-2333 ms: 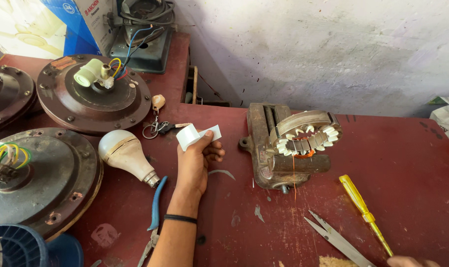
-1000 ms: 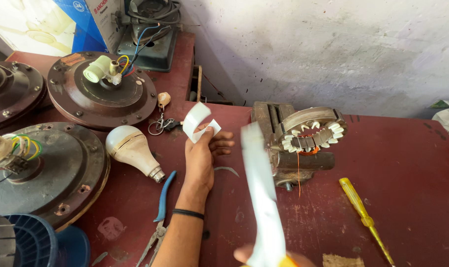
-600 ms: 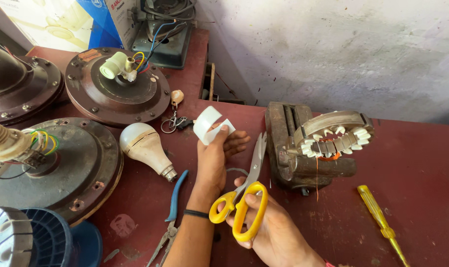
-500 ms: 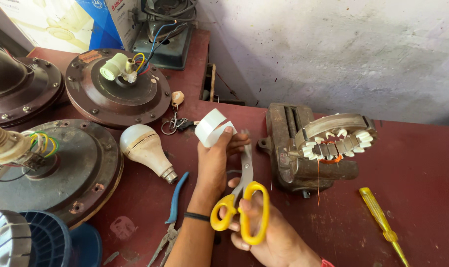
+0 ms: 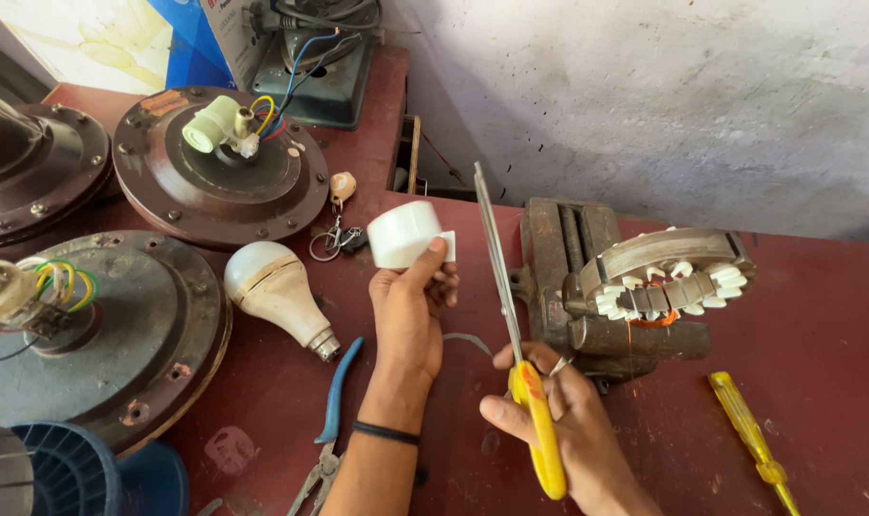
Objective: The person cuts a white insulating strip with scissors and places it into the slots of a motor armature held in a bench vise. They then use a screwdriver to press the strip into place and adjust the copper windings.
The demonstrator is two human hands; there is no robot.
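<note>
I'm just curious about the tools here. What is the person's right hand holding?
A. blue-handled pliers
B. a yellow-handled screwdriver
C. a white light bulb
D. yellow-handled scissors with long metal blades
D: the right hand grips the yellow-handled scissors, blades pointing up, while the yellow screwdriver, white bulb and blue pliers lie on the red table.

A blue cardboard box (image 5: 188,33) stands at the far left of the red bench, beside a pale grey box (image 5: 226,29) with printed lettering, both partly cut off.
</note>
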